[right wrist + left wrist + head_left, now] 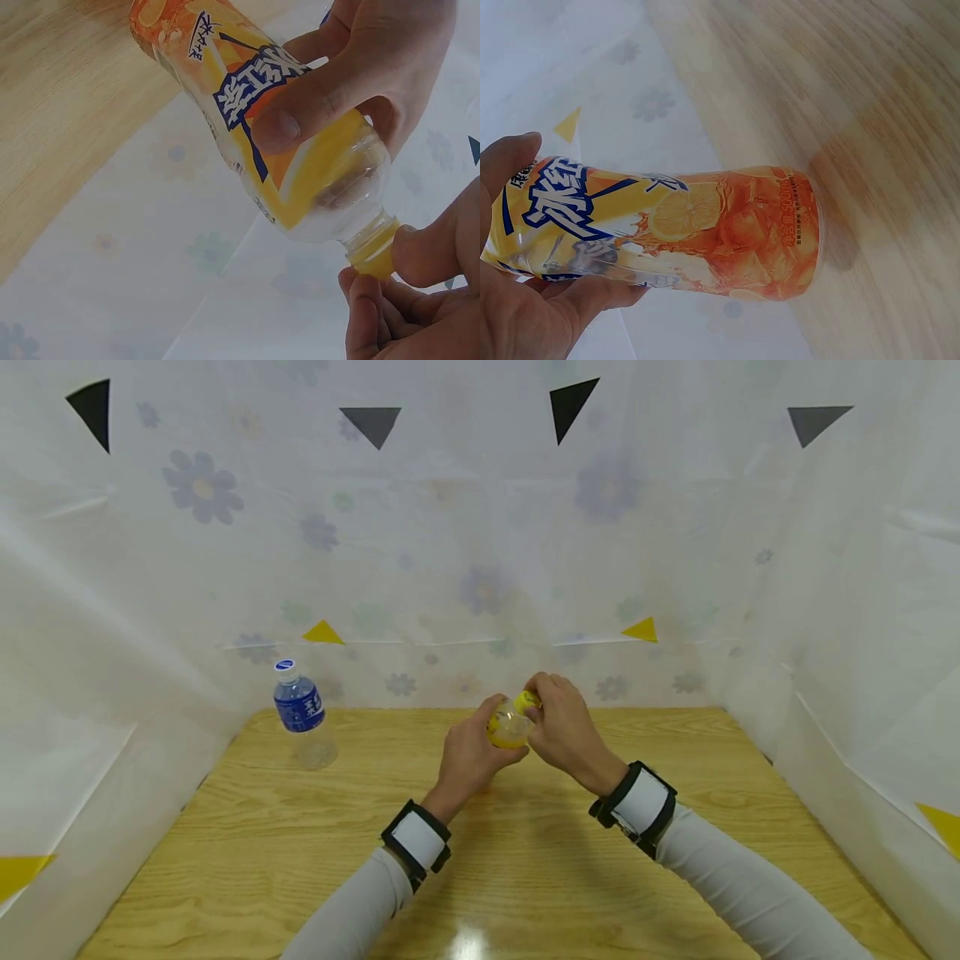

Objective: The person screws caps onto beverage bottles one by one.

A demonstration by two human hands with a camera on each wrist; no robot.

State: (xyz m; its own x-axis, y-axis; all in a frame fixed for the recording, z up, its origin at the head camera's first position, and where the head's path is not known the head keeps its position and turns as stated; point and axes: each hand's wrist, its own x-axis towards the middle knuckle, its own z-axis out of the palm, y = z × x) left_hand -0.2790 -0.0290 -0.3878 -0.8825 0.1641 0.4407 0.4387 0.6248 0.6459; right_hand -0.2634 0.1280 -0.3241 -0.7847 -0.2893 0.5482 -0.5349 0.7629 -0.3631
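Observation:
A clear plastic drink bottle (255,112) with a yellow and orange iced tea label is gripped around its upper body by my left hand (470,752). In the left wrist view the bottle (735,232) looks empty behind its label, its base just off or at the table; I cannot tell which. My right hand (564,727) pinches the yellow cap (373,259) at the bottle's neck between thumb and fingers. The cap sits on the neck in the right wrist view. From the head view the lower bottle is hidden behind my left hand.
A second clear bottle (300,710) with a blue label and white cap stands upright at the back left of the wooden table (300,843). White flower-patterned sheeting (480,527) rises behind the table and along both sides.

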